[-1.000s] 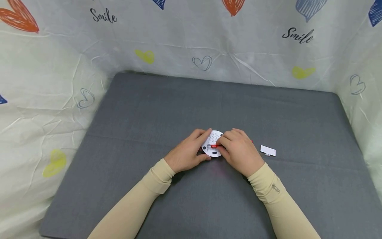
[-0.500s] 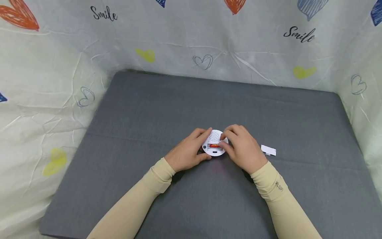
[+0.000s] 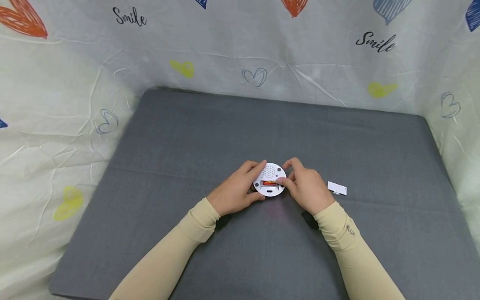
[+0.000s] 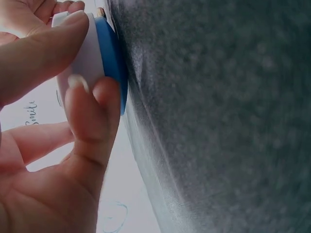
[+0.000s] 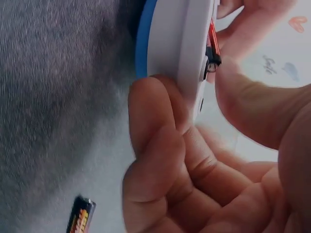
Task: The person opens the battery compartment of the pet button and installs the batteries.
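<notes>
My left hand [image 3: 235, 187] grips the left rim of a round white device [image 3: 269, 171] with small speaker holes. In the left wrist view its blue underside [image 4: 112, 60] faces the table. A red battery [image 3: 268, 183] lies in the device's uncovered slot. The thumb of my right hand [image 3: 307, 187] presses the battery's right end, and its forefinger is at the upper right rim. The right wrist view shows that black battery end [image 5: 212, 59] standing proud of the slot, with the right fingers curled against the device's side.
A white battery cover [image 3: 337, 188] lies right of my right hand on the grey table [image 3: 240, 129]. Another battery [image 5: 80, 216] rests on the table in the right wrist view; the head view does not show it. A printed curtain [image 3: 213, 46] surrounds the table's back and sides.
The red battery has gone from the right fingers' pinch into the slot. My right forefinger has moved off to the rim, leaving the thumb on the battery. My left hand stays in place.
</notes>
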Available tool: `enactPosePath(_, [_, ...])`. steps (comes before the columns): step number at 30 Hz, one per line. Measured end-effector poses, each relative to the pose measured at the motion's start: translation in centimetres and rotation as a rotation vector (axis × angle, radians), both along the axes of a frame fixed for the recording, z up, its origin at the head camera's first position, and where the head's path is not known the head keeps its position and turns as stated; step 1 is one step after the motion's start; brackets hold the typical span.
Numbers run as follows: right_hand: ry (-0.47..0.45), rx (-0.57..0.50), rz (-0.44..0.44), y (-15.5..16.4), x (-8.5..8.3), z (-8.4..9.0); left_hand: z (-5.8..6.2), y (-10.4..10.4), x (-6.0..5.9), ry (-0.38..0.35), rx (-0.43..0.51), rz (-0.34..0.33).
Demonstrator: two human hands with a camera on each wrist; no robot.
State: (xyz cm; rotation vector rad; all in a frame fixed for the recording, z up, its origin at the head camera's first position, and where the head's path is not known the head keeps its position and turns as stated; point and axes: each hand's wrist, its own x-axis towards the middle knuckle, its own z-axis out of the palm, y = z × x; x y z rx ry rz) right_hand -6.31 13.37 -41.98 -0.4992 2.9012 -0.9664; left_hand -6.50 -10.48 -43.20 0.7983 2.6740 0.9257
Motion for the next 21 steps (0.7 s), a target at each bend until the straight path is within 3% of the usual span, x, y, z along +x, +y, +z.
enactPosePath(9, [-0.065, -0.003, -0.06, -0.9, 0.1, -0.2, 0.1, -0.1, -0.1, -0.032, 0.023, -0.001])
enactPosePath(21, [-0.119, -0.024, -0.12, -1.1, 0.2, -0.4, 0.4, 0.3, 0.1, 0.024, -0.003, -0.01])
